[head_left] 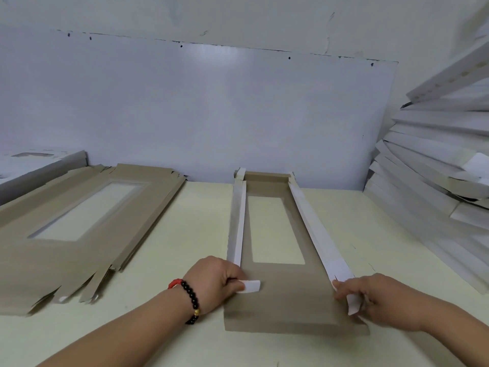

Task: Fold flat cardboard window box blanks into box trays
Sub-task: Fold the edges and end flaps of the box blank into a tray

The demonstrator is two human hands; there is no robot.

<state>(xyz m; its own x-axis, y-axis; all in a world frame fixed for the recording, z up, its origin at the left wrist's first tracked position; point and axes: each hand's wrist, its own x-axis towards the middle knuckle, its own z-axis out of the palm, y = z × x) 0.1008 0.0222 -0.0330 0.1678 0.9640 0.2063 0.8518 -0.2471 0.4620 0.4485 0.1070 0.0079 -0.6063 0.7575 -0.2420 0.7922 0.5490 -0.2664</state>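
A brown cardboard window box blank point(280, 303) lies lengthwise on the pale table point(185, 234), with a clear rectangular window in its middle. Its two long side walls are raised, white side outward, and its far end wall stands up. My left hand point(214, 282) pinches the small white tab at the near end of the left side wall. My right hand point(378, 300) grips the matching tab at the near end of the right side wall. The near end flap lies flat between my hands.
A stack of flat brown window blanks point(79, 229) lies fanned out on the left of the table. White folded trays point(434, 176) are piled high at the right. A white wall panel point(211, 115) closes off the back.
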